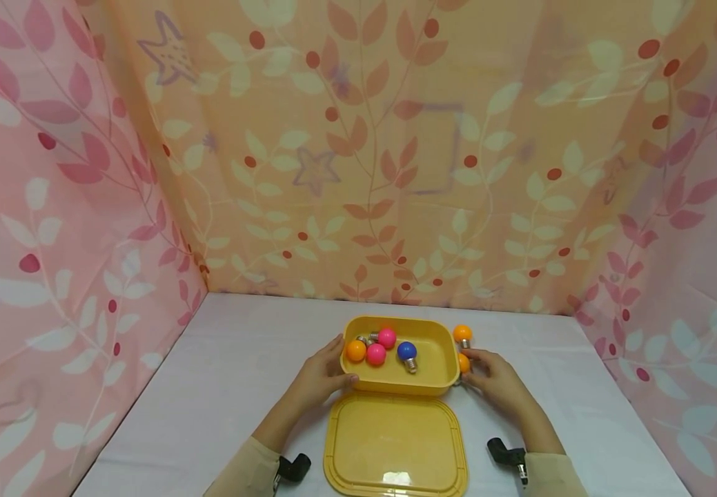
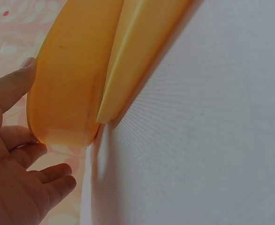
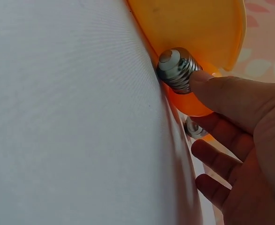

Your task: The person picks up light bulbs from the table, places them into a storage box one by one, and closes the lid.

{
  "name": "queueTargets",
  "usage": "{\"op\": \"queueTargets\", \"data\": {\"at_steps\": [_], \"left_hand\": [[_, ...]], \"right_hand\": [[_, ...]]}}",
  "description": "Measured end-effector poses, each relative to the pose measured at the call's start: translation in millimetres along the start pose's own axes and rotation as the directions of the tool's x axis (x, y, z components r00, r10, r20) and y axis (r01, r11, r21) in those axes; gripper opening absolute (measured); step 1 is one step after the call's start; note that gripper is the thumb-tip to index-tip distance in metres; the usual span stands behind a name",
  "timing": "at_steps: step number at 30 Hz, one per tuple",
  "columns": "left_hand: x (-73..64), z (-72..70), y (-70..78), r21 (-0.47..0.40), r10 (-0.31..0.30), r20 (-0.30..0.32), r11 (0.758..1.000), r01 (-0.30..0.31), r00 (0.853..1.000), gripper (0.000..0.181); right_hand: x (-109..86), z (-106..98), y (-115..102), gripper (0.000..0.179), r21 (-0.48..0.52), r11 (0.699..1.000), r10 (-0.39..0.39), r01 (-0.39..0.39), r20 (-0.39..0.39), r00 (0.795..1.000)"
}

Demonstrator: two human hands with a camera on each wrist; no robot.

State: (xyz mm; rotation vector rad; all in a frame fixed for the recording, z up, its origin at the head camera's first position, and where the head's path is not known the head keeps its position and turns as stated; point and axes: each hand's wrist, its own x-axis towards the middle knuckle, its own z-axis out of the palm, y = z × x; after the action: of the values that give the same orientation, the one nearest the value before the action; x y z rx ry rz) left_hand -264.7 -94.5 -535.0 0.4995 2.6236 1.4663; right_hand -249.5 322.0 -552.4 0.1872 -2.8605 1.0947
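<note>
The person wears plain beige sleeves, the left sleeve (image 1: 248, 471) and right sleeve (image 1: 555, 475) both ending short of the wrists. At each cuff sits a smooth, rounded black camera, left camera (image 1: 296, 468) and right camera (image 1: 505, 453), the latter above a silvery metal fitting (image 1: 523, 473).

Rect. yellow plastic box (image 1: 436, 360) on white cloth (image 1: 234, 359); flat yellow plastic lid (image 1: 395, 440) just before it. In box: round orange bulb (image 1: 355, 351) at L, 2 round pink bulbs (image 1: 376, 355) beside it, round blue bulb (image 1: 406, 351) R of these. Just R of box: 2 round orange bulbs (image 1: 462, 333), one behind other.
</note>
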Motion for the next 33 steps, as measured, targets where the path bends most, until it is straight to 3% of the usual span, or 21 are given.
{"op": "queueTargets", "data": {"at_steps": [12,21,27,33], "left_hand": [[0.2,0.8,-1.3,0.001,0.003,0.002,1.0,-0.003,1.0,0.09],[-0.2,0.7,-0.7,0.01,0.004,-0.007,1.0,-0.004,1.0,0.09],[-1.5,-0.1,1.7,0.009,-0.003,-0.005,1.0,0.003,1.0,0.089],[-0.9,-0.5,2.2,0.017,-0.007,0.001,1.0,0.007,1.0,0.09]], "right_hand": [[-0.2,-4,4,0.05,0.02,1.0,0.019,-0.02,0.019,1.0],[-1.0,-8,0,0.058,0.021,0.994,0.104,-0.105,0.044,0.994],[-3.3,-17,-5,0.063,-0.013,0.989,0.148,-0.147,0.05,0.988],[-6.5,-35,-7,0.063,-0.02,0.993,0.119,-0.119,0.008,0.993]]}}
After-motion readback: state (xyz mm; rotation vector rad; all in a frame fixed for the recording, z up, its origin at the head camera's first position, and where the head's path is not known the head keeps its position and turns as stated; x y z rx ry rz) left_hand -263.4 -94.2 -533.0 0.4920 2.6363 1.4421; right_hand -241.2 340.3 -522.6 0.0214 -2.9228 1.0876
